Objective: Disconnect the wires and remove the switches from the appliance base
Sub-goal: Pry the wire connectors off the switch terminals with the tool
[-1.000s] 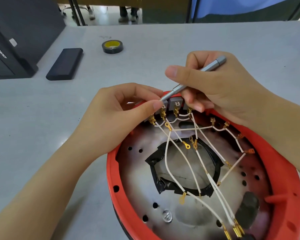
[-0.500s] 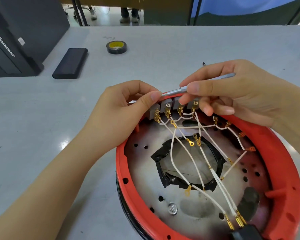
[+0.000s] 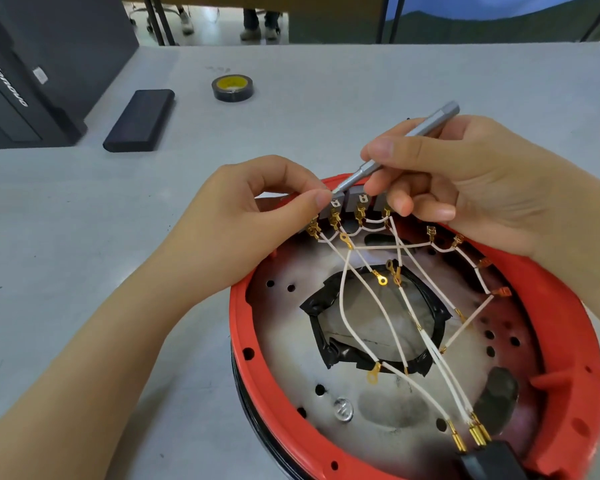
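Metal screwdriver (image 3: pixel 392 152) pinched in right hand (image 3: pixel 465 181), left hand (image 3: pixel 257 216) pinching switches (image 3: pixel 347 202); risks slipping, tearing wires (image 3: pixel 371 299).

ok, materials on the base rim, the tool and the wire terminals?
Base rim: red moulded plastic by its look, matte, with moulded holes.
Tool: likely metal, grey satin sheen, faceted end.
Wire terminals: gold-coloured metal, shiny, maybe brass; the alloy cannot be told.

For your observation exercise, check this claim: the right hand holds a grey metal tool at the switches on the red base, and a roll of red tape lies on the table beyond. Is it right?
One detail is wrong: the tape roll is black with a yellow core, not red, as the head view shows. The right hand does hold the grey tool at the switches on the red base.
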Demonstrator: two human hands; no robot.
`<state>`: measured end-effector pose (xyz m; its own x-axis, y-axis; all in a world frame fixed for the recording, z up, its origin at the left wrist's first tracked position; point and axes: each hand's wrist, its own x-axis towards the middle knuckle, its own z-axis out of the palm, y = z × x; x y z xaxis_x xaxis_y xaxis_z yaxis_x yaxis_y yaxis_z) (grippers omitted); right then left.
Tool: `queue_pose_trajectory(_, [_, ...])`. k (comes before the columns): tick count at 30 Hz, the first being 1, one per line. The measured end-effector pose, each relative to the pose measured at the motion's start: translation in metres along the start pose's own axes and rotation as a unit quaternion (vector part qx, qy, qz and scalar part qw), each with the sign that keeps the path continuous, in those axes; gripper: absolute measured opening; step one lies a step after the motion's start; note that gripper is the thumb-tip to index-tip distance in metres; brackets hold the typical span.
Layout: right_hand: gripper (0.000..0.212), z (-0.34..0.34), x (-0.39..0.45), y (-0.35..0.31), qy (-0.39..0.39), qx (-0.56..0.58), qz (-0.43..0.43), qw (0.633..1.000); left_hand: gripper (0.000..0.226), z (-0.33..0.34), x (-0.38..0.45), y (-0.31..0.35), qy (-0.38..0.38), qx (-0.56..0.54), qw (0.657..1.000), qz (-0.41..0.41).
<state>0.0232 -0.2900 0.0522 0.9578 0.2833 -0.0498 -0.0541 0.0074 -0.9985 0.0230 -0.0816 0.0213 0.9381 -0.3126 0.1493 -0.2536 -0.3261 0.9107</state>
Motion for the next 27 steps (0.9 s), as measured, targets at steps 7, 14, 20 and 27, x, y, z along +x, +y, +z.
queue_pose_trajectory(7, [0.017, 0.007, 0.007, -0.003, 0.001, -0.057, 0.010, 0.998, 0.015, 0.000, 0.001, 0.000, -0.010, -0.002, 1.000, 0.013])
queue_pose_trajectory(14, [0.019, 0.012, 0.006, 0.006, 0.040, -0.059, -0.006, 0.997, 0.013, 0.002, 0.000, 0.002, 0.035, 0.030, 0.999, 0.027])
queue_pose_trajectory(20, [0.020, 0.015, 0.003, 0.009, 0.059, -0.083, -0.031, 0.994, 0.015, 0.004, 0.004, -0.008, 0.051, -0.041, 0.994, -0.093])
queue_pose_trajectory(27, [0.027, 0.017, 0.005, 0.009, 0.059, -0.082, -0.020, 0.995, 0.025, 0.004, 0.008, -0.013, -0.005, -0.128, 0.982, -0.135])
